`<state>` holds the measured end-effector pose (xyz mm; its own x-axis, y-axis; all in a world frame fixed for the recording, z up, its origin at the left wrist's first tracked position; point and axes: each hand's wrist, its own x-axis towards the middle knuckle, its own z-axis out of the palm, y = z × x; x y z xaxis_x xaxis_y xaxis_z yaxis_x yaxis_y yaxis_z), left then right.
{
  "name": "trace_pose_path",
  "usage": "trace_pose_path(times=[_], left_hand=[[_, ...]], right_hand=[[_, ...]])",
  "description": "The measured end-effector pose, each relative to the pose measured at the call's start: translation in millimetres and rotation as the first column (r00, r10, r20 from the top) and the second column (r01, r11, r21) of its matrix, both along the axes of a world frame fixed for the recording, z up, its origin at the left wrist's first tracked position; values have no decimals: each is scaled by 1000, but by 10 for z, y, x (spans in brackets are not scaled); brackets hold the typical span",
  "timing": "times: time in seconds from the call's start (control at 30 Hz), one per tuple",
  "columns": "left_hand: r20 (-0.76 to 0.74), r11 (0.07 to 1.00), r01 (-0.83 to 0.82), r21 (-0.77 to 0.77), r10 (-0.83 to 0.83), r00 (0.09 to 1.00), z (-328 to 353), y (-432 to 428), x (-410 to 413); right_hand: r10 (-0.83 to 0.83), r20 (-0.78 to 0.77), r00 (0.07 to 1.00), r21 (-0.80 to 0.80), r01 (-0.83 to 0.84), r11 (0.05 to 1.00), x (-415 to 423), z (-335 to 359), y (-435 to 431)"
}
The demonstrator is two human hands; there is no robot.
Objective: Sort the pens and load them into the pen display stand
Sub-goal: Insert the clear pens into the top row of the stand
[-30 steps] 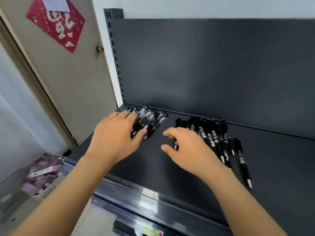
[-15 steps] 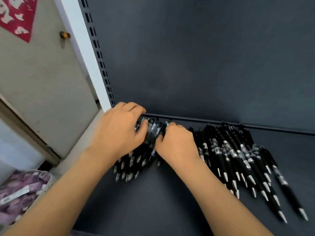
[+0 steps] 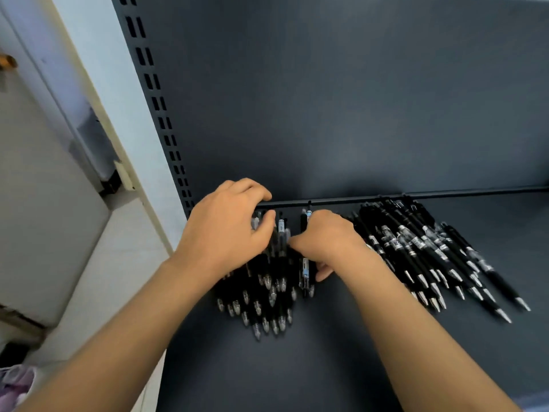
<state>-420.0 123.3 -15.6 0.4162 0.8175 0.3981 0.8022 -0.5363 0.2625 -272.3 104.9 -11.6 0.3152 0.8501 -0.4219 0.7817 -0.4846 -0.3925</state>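
Against the back rail of the dark shelf [image 3: 326,367], now works the left heap of pens [image 3: 261,301] with both hands. Left hand [image 3: 225,233] curled over the heap's top, gripping several barrels. Right hand [image 3: 326,242], a second ago apart in the gap, now pinching pens at the heap's right edge. Leaves the right row of pens [image 3: 430,257] fanned and untouched. Probably squares one sort into a bundle; shows no display stand yet.

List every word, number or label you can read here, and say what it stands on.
No text can be read.
White label bands on the right pile of pens: too blurred.
Pale blue label on the pen beside the left pile of pens: too blurred.
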Motion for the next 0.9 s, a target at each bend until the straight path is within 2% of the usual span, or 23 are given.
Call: trace_pose_path(times=[0.1, 0.23, 0.47, 0.57, 0.63, 0.7, 0.73, 0.77, 0.8, 0.83, 0.87, 0.9], left_hand=[[18, 999, 45, -24, -44, 999, -29, 21, -25], [11, 995, 89, -48, -89, 996, -89, 11, -22], [31, 989, 134, -68, -132, 991, -124, -33, 20], [63, 985, 158, -72, -153, 986, -92, -44, 35], [77, 980, 179, -81, -173, 982, -68, -47, 52], [128, 972, 208, -112, -194, 973, -45, -52, 81], [171, 965, 225, -135, -201, 964, -35, -55, 105], [220, 957, 240, -163, -202, 954, -23, -62, 137], [272, 948, 255, -191, -198, 942, 1, -76, 182], [330, 937, 271, -221, -190, 925, 34, -94, 238], [398, 922, 292, -254, -176, 901, 79, -116, 309], [469, 902, 316, -293, -153, 870, 141, -148, 396]], right_hand=[[-80, -39, 996, -6, 80, 997, 15, -7, -50], [-120, 47, 992, 45, 118, 992, -43, -91, -80], [-15, 246, 969, 43, 5, 999, -74, -93, -39], [-133, 229, 964, 64, 121, 991, -80, -209, -44], [-218, 156, 963, 107, 203, 973, -61, -272, -75], [-213, 72, 975, 139, 201, 970, 36, -294, -122], [-181, -13, 983, 173, 181, 968, 107, -283, -171], [-140, -163, 977, 221, 174, 960, 177, -256, -235], [-93, -369, 925, 269, 202, 942, 241, -218, -309], [-40, -575, 817, 300, 257, 919, 298, -155, -397], [17, -722, 692, 324, 316, 892, 353, -71, -501], [73, -795, 602, 346, 352, 870, 411, 18, -603]])
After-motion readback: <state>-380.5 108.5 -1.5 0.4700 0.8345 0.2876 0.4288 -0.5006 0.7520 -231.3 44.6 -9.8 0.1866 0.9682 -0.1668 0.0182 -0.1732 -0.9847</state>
